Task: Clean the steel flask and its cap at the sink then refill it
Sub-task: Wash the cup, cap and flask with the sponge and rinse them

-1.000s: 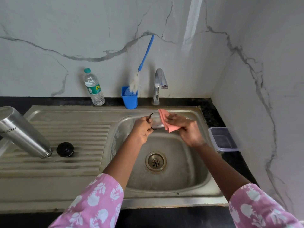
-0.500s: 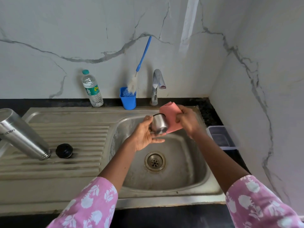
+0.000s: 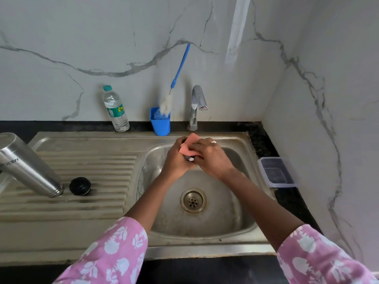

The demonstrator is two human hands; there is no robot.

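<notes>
Steel sink [image 3: 205, 250], basin wet, tap [image 3: 197, 105] shows no visible stream. Steel flask [image 3: 28, 167] lies tilted mouth-down on the drainboard [image 3: 86, 203], well left of the hands, black stopper [image 3: 80, 186] just beside its mouth. Left hand [image 3: 178, 159] over the basin, fingers curled round the steel cap [image 3: 188, 157], mostly hidden, only a sliver shows. Right hand [image 3: 212, 158] pinches the pink cloth [image 3: 189, 142] and presses it on the cap. Step looks like scrubbing the cap. To do it well: keep the left grip firm since wet steel is likely slippery, turn the cap under the cloth, wipe rim and inside too, stay over the basin. Water bottle [image 3: 115, 109] and bottle brush [image 3: 178, 74] in the blue cup [image 3: 160, 125] stand at the back.
</notes>
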